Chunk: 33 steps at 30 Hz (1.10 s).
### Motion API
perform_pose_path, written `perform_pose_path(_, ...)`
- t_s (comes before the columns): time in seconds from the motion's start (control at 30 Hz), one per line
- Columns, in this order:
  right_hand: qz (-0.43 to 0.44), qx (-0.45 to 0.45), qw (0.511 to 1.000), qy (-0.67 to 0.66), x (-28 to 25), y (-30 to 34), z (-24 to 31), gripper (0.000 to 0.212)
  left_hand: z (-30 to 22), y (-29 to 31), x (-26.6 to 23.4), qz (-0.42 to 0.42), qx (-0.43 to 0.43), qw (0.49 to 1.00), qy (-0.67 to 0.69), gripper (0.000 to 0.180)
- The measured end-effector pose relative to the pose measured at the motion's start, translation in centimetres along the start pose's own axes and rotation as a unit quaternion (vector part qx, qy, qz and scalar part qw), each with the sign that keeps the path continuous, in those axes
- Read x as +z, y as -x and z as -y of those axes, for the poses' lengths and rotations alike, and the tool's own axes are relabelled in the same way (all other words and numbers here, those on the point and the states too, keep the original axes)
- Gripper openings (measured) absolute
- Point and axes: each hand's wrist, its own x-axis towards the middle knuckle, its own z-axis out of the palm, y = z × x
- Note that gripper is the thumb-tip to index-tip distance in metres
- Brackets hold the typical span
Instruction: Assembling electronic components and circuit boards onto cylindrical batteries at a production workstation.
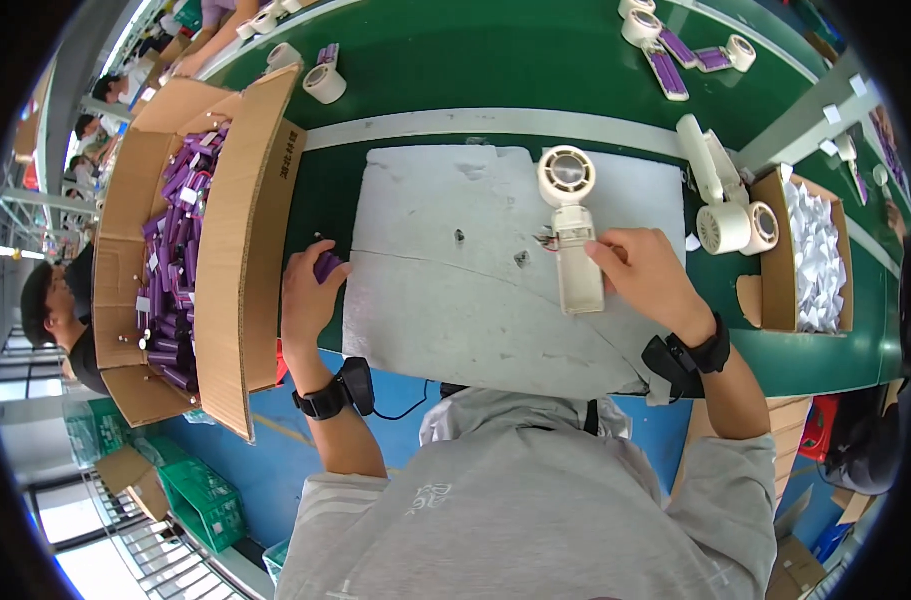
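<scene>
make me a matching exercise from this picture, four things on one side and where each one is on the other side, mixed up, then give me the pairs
Things:
1. purple cylinder
2. white handheld fan
3. large cardboard box
4. small cardboard box

Places:
A. far right, holding white paper slips
B. in the left hand
C. far left, full of purple cylinders
D. on the grey mat, under the right hand

Pairs: 1-B, 2-D, 3-C, 4-A

Purple cell [327,265] mostly buried in the left hand [309,300], only one end showing. Lower handle of the white fan body [574,240] covered by right hand [648,278] fingers [608,262]. Small parts [522,258] on grey mat [446,300] too tiny to tell.
</scene>
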Motion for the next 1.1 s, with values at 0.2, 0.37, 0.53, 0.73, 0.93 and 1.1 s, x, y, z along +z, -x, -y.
perform_pose_path(0.2, -0.028, -0.023, 0.999, 0.010, 0.6, -0.3, -2.2, 0.027, -2.0, -2.0, -0.3, -0.036, -0.004, 0.991, 0.132, 0.038)
perform_pose_path(0.37, -0.076, -0.184, 0.884, -0.422, 2.4, 0.0, -1.8, 0.025, -15.6, 2.7, -0.3, 0.061, 0.201, 0.860, 0.464, 0.054)
perform_pose_path(0.53, -0.085, -0.063, 0.852, -0.513, 0.2, -0.5, -2.9, 0.018, -18.4, 2.2, 3.0, 0.172, 0.360, 0.900, 0.176, 0.050)
perform_pose_path(0.73, -0.168, -0.032, 0.899, -0.402, 1.4, -0.9, -3.2, 0.017, -19.5, -1.2, 7.6, 0.227, 0.401, 0.869, 0.179, 0.037)
perform_pose_path(0.93, -0.153, -0.121, 0.934, -0.298, 2.1, -0.8, -2.6, 0.024, -20.3, -4.0, 7.8, 0.326, 0.367, 0.834, 0.251, 0.030)
perform_pose_path(1.1, -0.155, -0.203, 0.955, -0.150, 2.3, -1.5, -2.3, 0.030, -18.7, -3.8, 8.0, 0.333, 0.336, 0.814, 0.337, 0.037)
